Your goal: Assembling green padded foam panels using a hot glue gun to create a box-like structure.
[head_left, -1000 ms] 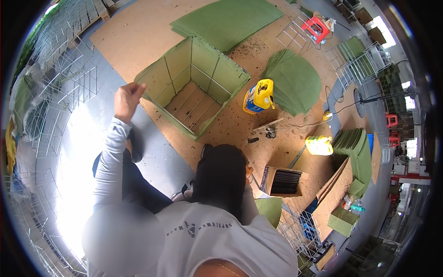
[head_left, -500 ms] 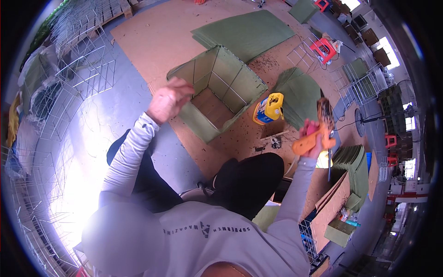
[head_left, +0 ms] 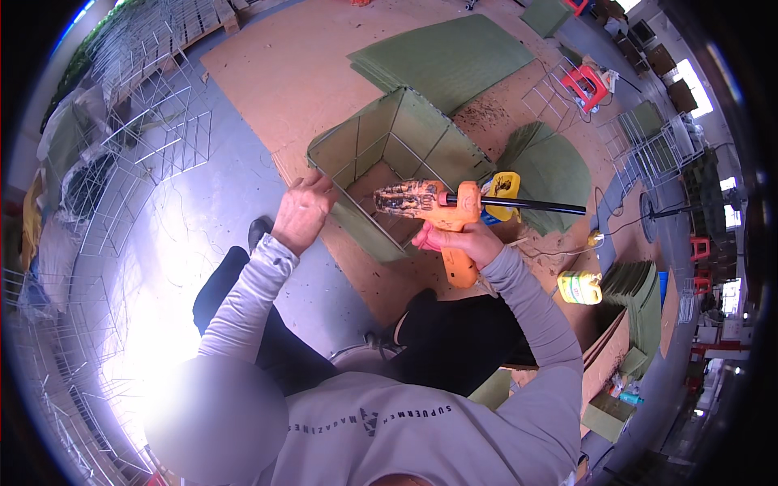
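Since half a second ago, the right hand (head_left: pixel 458 241) has swung the orange glue gun (head_left: pixel 442 212) in from the right to the frame's centre, and the left hand (head_left: pixel 304 212) has dropped onto the near corner of the green-lined wire box (head_left: pixel 397 154). Right fingers are closed tight round the gun's handle, its dark, crusted nozzle pointing left over the box; the left fingers curl over the box rim. A yellow jug (head_left: pixel 580 287) lies at right of centre, a yellow-and-blue container (head_left: pixel 504 191) just behind the gun.
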`<state>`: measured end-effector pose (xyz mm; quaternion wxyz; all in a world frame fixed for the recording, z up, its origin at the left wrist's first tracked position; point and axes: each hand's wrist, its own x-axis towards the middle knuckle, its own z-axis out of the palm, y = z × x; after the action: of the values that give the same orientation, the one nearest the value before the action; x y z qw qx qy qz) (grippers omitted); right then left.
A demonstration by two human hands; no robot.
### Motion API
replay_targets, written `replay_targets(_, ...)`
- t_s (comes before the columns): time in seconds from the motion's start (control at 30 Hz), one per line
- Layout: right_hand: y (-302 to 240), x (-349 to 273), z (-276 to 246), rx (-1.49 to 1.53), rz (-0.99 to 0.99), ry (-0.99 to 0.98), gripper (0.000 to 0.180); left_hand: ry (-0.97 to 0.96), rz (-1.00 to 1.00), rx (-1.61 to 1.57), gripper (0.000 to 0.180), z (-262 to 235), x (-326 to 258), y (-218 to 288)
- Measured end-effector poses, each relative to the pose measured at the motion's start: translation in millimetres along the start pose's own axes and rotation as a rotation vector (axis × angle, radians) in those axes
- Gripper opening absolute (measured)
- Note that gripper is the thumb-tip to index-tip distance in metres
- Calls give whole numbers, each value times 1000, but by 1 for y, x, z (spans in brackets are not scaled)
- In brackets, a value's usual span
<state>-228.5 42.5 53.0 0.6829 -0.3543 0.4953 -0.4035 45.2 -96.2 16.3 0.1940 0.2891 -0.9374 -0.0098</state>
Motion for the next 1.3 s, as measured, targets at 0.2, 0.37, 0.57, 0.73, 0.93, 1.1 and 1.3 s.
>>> replay_targets(0.2, -6, 20, 4, -1, 47, -13, 26, -87, -197, 1, 20, -5, 2, -1)
replay_targets(0.37, -11, 41, 10, -18, 22, -78, 25, -83, -295, -11, 23, -4, 3, -2)
replay_targets(0.57, -13, 52, 12, 7, 27, -32, 54, -52, -377, 31, 26, -7, 7, 1)
replay_targets(0.73, -18, 61, 17, 11, 45, -28, 58, -30, -432, 2, 26, -4, 6, -3)
replay_targets(0.93, -19, 75, 20, 17, 59, -23, 58, -102, -496, -43, 26, -4, 5, -3)
replay_targets(1.1, -22, 83, 21, 27, 76, -62, 56, -136, -498, -45, 26, -5, 6, -5)
replay_targets(1.3, -23, 88, 30, -36, -9, -1, 27, -116, -469, -83, 29, -4, 3, -5)
